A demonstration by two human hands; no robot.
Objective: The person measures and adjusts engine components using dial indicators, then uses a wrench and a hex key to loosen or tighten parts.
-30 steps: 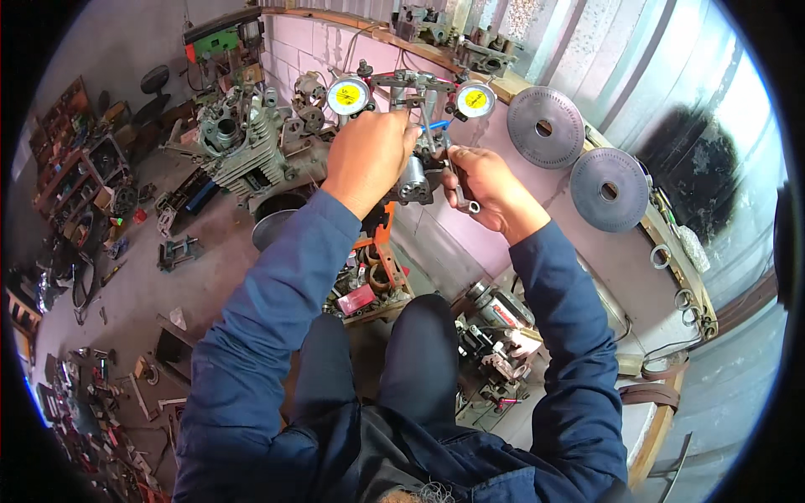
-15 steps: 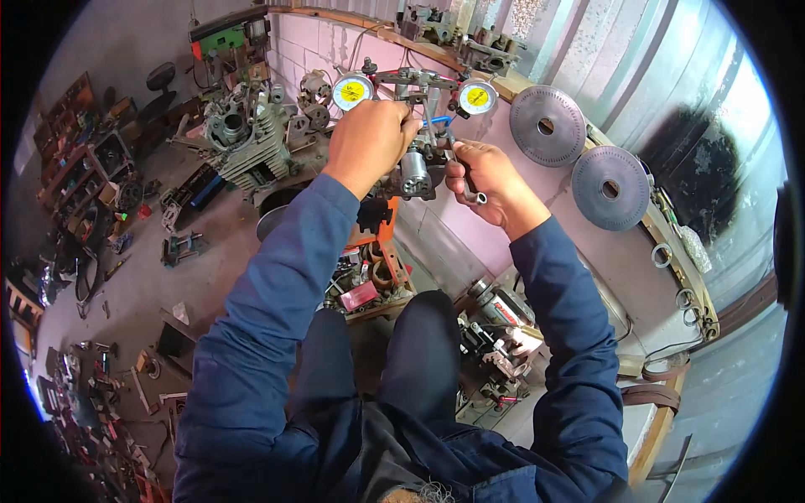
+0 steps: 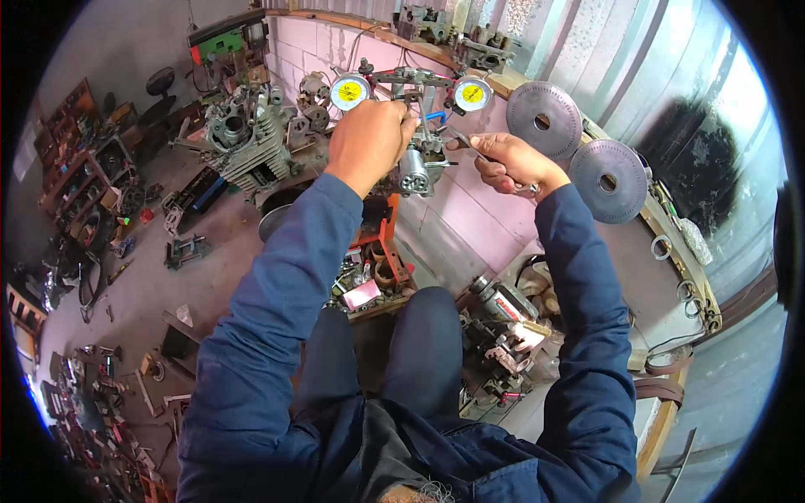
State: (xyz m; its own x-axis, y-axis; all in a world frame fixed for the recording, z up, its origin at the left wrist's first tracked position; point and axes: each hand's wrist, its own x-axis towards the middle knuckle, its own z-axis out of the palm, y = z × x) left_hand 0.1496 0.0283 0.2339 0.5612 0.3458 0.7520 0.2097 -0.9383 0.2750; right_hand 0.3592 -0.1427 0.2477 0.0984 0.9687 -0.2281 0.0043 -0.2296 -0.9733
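Left hand (image 3: 369, 141) grips a small metal part (image 3: 417, 168) from above; right hand (image 3: 509, 161), just beside it, clasps a slim tool (image 3: 464, 139).

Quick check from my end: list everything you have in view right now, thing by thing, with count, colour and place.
Dial gauges: two, yellow faces, on the fixture at the pink wall.
Metal part: one, silver-grey, between the hands on the fixture.
Slim tool: one, metallic, in the right hand.
Round discs: two, grey, on the wall ledge to the right.
Engine block: one, grey, on the floor left of the hands.
Parts tray: one, orange, below the hands.
Small motor: one, silver, lower right of the tray.
Left hand: on the fixture, blue sleeve.
Right hand: grip closed on the slim tool.
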